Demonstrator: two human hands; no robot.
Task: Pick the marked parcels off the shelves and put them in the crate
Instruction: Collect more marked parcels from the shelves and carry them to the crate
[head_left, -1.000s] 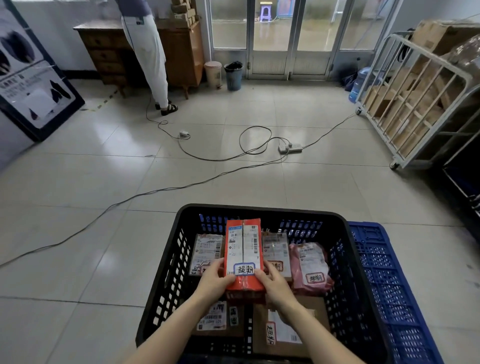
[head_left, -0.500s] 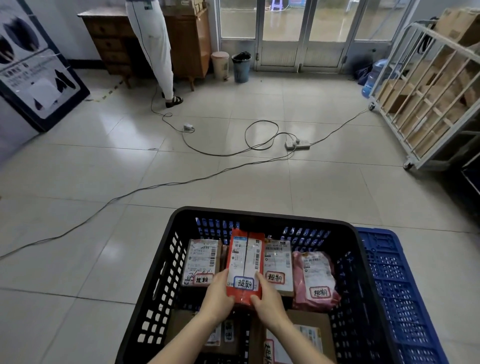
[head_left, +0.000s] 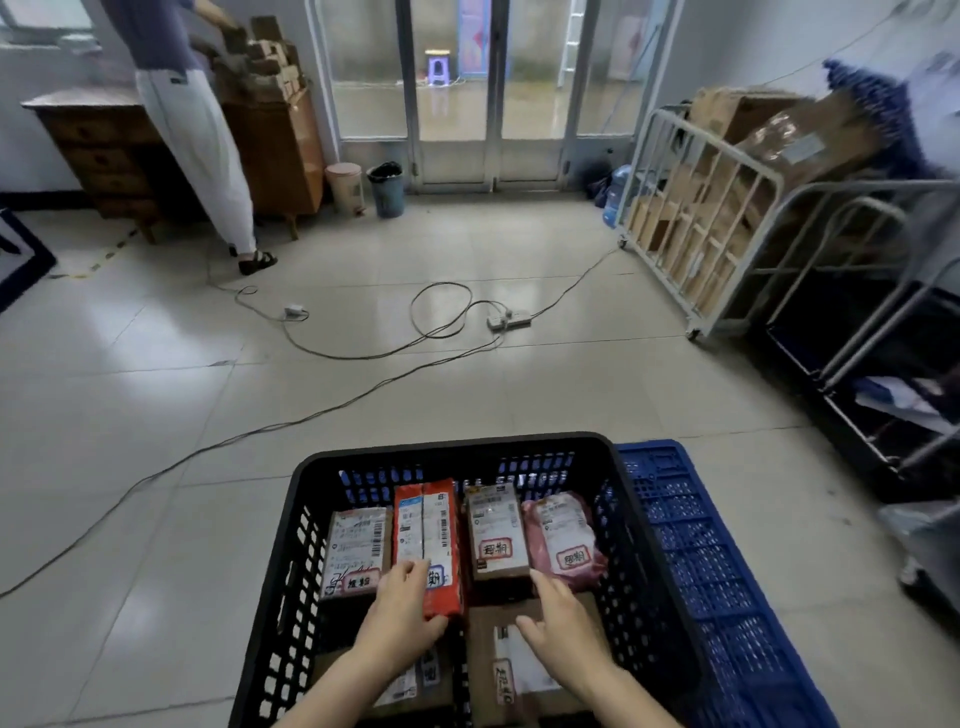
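Observation:
A black plastic crate (head_left: 291, 525) stands on the tiled floor right in front of me. Inside, a row of marked parcels lies flat: a brown box (head_left: 356, 545), a red parcel (head_left: 427, 525), another brown box (head_left: 493, 530) and a pink bag (head_left: 563, 540). More cardboard parcels (head_left: 498, 675) lie nearer me. My left hand (head_left: 402, 608) rests on the near end of the red parcel, thumb at its lower edge. My right hand (head_left: 563, 634) hovers with relaxed fingers over the near cardboard parcels, holding nothing.
A blue crate (head_left: 696, 545) sits against the black one's right side. Cables and a power strip (head_left: 509, 319) cross the floor ahead. White metal shelf racks (head_left: 727, 208) with cartons line the right. A person (head_left: 192, 130) stands by a wooden dresser (head_left: 104, 150) at far left.
The red parcel went down from both hands into the row inside the crate. My right hand let go and moved right; my left hand stays on the parcel. The view tilted up.

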